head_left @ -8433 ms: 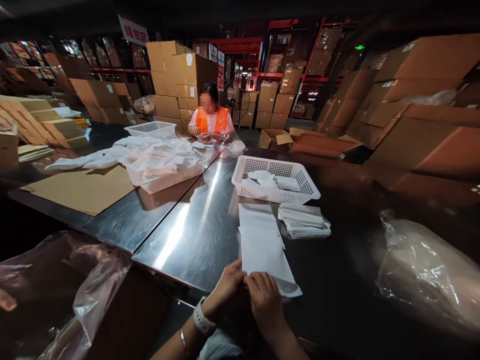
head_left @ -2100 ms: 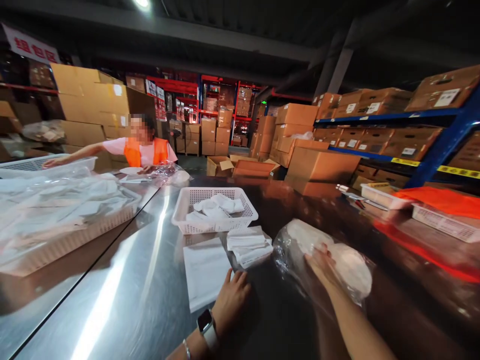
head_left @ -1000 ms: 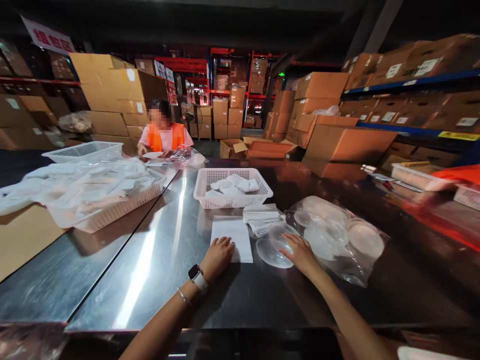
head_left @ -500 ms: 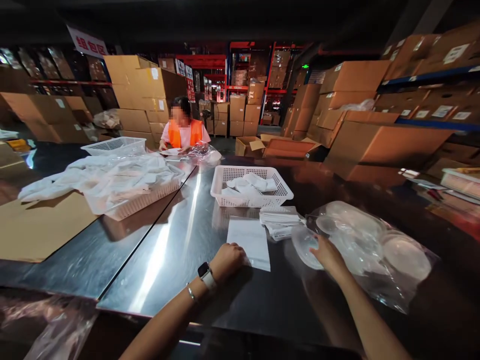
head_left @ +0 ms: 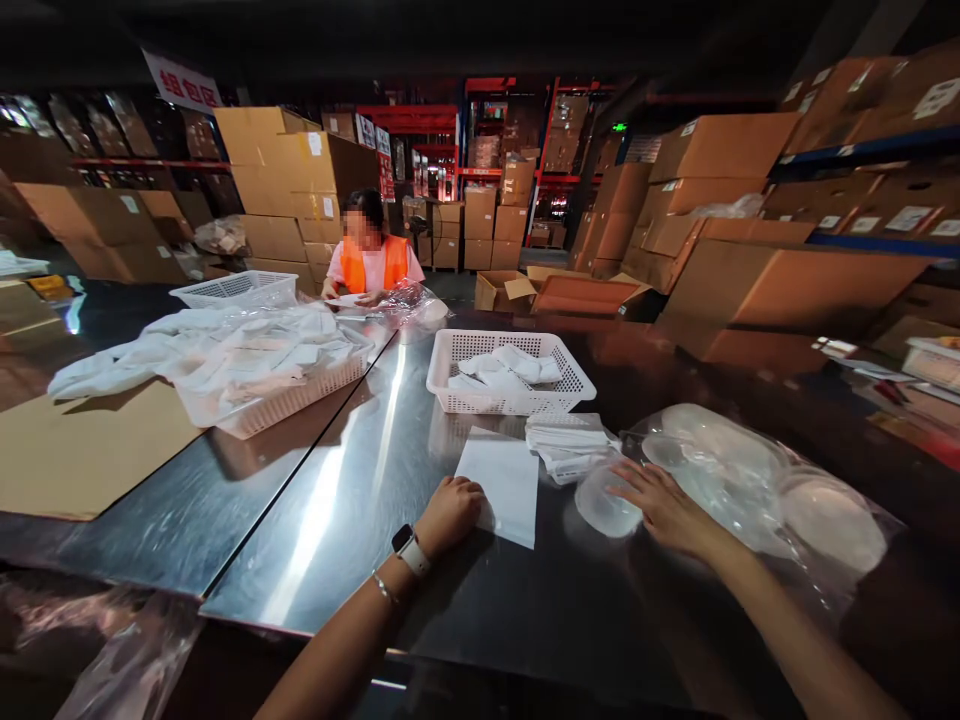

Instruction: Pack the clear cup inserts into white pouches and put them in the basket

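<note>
My left hand (head_left: 450,515) is closed at the lower left edge of a flat white sheet (head_left: 504,485) that lies on the metal table. Its fingertips are partly hidden. Fingers spread, my right hand (head_left: 664,505) is over the right rim of a translucent round plastic piece (head_left: 604,500), shaped like a shallow dish or lid. Just behind that piece lies a stack of folded white pieces (head_left: 570,447). To the right of my right hand, a clear plastic bag (head_left: 720,490) holds several more of the translucent round pieces.
A white perforated basket (head_left: 510,402) with white packets stands behind the sheet. Leftward, a larger basket (head_left: 259,424) is heaped with white items beside a cardboard sheet (head_left: 97,460). Across the table sits a person in an orange vest (head_left: 375,268). Cartons (head_left: 720,150) and shelving lie beyond.
My right hand has opened from a grip on the translucent piece's edge, its fingers now spread. My left hand has shifted slightly left, and the white sheet has turned a little with it.
</note>
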`<action>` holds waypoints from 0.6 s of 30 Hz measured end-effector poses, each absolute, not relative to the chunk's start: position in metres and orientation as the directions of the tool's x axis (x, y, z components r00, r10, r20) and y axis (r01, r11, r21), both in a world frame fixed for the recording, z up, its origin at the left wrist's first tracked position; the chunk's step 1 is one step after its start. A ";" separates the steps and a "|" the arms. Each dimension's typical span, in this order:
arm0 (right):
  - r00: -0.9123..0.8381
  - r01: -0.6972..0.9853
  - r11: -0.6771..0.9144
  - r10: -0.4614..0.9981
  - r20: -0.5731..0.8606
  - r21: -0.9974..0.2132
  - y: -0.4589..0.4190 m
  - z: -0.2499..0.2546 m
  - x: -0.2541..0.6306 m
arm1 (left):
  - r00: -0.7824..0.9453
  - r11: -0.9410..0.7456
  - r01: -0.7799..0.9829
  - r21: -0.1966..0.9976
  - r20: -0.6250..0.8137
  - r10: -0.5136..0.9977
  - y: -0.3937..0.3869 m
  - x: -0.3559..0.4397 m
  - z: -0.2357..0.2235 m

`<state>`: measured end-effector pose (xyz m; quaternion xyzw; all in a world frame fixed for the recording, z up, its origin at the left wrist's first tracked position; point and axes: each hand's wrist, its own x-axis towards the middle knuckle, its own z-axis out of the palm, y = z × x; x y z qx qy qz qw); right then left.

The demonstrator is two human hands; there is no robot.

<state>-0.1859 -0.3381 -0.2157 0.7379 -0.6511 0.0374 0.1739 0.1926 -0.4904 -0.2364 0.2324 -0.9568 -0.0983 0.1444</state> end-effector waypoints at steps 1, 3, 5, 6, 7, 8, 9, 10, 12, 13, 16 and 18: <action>0.249 -0.953 -0.196 -0.942 0.226 0.233 -0.337 -0.216 -0.188 | -0.846 0.869 -0.425 0.254 0.229 -0.481 -0.492 0.194 -0.237; 0.324 -0.934 -0.288 -0.932 0.163 0.210 -0.337 -0.221 -0.192 | -0.847 0.867 -0.431 0.248 0.219 -0.484 -0.495 0.195 -0.237; 0.328 -0.939 -0.306 -0.933 0.147 0.159 -0.342 -0.232 -0.192 | -0.850 0.868 -0.434 0.240 0.210 -0.483 -0.498 0.196 -0.238; 0.317 -0.945 -0.299 -0.936 0.154 0.133 -0.346 -0.238 -0.191 | -0.850 0.868 -0.438 0.236 0.207 -0.485 -0.500 0.197 -0.238; 0.304 -0.952 -0.289 -0.937 0.170 0.104 -0.350 -0.243 -0.188 | -0.849 0.867 -0.442 0.231 0.205 -0.487 -0.501 0.197 -0.237; 0.287 -0.958 -0.280 -0.936 0.206 0.060 -0.354 -0.246 -0.184 | -0.850 0.867 -0.443 0.227 0.202 -0.487 -0.502 0.198 -0.236; 0.268 -0.961 -0.276 -0.929 0.253 0.007 -0.357 -0.249 -0.178 | -0.853 0.870 -0.440 0.223 0.200 -0.482 -0.503 0.198 -0.235; 0.256 -0.959 -0.281 -0.919 0.299 -0.042 -0.361 -0.250 -0.169 | -0.860 0.876 -0.430 0.220 0.197 -0.472 -0.503 0.198 -0.234; 0.194 -0.938 -0.288 -0.898 0.395 -0.194 -0.367 -0.252 -0.147 | -0.880 0.892 -0.396 0.219 0.188 -0.437 -0.504 0.199 -0.231; 0.152 -0.917 -0.288 -0.891 0.427 -0.275 -0.370 -0.254 -0.133 | -0.888 0.899 -0.380 0.220 0.185 -0.420 -0.504 0.200 -0.230; -0.010 -0.840 -0.234 -0.896 0.445 -0.489 -0.382 -0.264 -0.088 | -0.887 0.898 -0.380 0.223 0.188 -0.422 -0.503 0.203 -0.229; -0.062 -0.791 -0.206 -0.910 0.409 -0.577 -0.392 -0.275 -0.061 | -0.873 0.887 -0.405 0.223 0.195 -0.447 -0.503 0.205 -0.231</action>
